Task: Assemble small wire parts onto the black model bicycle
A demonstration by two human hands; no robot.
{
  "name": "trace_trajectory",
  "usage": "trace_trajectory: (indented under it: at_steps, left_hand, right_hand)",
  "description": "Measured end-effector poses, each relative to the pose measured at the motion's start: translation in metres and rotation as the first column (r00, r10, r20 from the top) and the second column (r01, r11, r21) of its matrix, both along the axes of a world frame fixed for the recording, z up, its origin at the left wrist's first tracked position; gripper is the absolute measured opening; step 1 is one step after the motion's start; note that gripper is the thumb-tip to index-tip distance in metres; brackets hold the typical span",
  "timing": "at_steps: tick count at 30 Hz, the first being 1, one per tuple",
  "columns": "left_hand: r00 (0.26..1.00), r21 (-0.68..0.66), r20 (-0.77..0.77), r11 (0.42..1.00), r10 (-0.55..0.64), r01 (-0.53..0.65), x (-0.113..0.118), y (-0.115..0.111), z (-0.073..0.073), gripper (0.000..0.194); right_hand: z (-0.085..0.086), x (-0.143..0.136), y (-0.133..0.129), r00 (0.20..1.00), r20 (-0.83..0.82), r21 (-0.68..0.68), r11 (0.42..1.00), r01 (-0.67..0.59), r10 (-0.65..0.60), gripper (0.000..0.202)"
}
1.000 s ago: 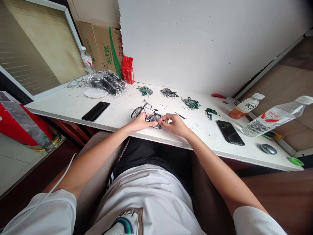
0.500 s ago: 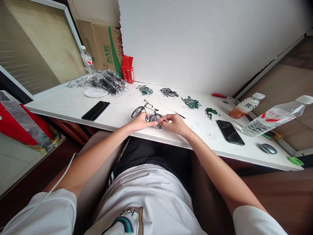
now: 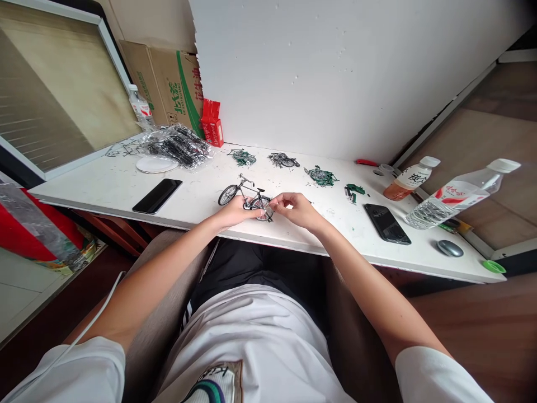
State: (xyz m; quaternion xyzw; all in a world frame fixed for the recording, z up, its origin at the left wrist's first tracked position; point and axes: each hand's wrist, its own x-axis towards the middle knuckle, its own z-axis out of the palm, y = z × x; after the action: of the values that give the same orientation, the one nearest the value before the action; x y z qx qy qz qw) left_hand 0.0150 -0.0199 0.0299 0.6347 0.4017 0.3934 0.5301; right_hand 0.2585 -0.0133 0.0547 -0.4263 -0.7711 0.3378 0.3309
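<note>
A small black model bicycle (image 3: 227,194) is held just above the front part of the white table, its handlebar up and its front wheel toward the left. My left hand (image 3: 237,214) is closed on its frame and rear wheel, thumb lying along the wheel. Close against the right side of the rear wheel, my right hand (image 3: 291,208) has thumb and forefinger pinched together. Whatever sits between those fingertips is too small or hidden to make out.
Piles of green and black model parts (image 3: 321,176) lie toward the back, beside a plastic bag of black parts (image 3: 178,146). Phones (image 3: 158,196) rest at both sides. Bottles (image 3: 457,193) and a mouse (image 3: 450,248) stand at right; a red box (image 3: 212,126) is at the wall.
The whole view has shifted slightly. My left hand keeps its hold on the bicycle, and my right hand's pinch stays by the rear wheel with only a slight shift of the fingers.
</note>
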Motion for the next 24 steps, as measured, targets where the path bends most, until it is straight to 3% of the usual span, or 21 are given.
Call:
trace_trajectory:
  at_steps: [3,6,8,11,14,19,21,24]
  left_hand:
    - [0.998,0.004,-0.011,0.999,0.054,-0.054,-0.001,0.0,-0.001,0.049]
    - [0.997,0.0,-0.055,0.998,0.055,-0.055,-0.002,0.001,-0.002,0.051]
    - [0.995,-0.012,-0.082,0.999,0.05,-0.051,-0.003,0.0,-0.002,0.051]
    - [0.992,-0.011,-0.085,0.996,0.093,-0.094,-0.002,-0.001,-0.002,0.052]
    - [0.992,-0.022,-0.087,0.995,0.096,-0.098,0.0,-0.003,-0.003,0.055]
    - [0.992,-0.118,-0.074,0.986,0.107,-0.115,-0.001,-0.001,-0.007,0.057]
    - [0.992,-0.124,-0.062,0.985,0.114,-0.121,-0.001,0.0,-0.008,0.06]
    - [0.989,-0.131,-0.061,0.982,0.132,-0.139,-0.001,-0.001,-0.009,0.063]
  right_hand:
    - [0.0,0.019,0.01,0.955,0.159,0.168,0.96,0.225,-0.251,0.03]
    - [-0.006,0.041,0.021,0.752,0.388,0.365,0.838,0.405,-0.533,0.029]
    - [-0.01,0.052,0.025,0.612,0.513,0.415,0.798,0.436,-0.601,0.033]
    - [-0.012,0.058,0.027,0.516,0.626,0.397,0.808,0.435,-0.585,0.036]
    - [-0.011,0.056,0.027,0.51,0.676,0.355,0.841,0.408,-0.532,0.038]
    - [-0.014,0.053,0.028,0.538,0.656,0.388,0.848,0.36,-0.529,0.036]
    - [-0.016,0.053,0.029,0.597,0.612,0.362,0.854,0.373,-0.52,0.033]
    - [-0.016,0.053,0.031,0.752,0.43,0.318,0.863,0.392,-0.5,0.028]
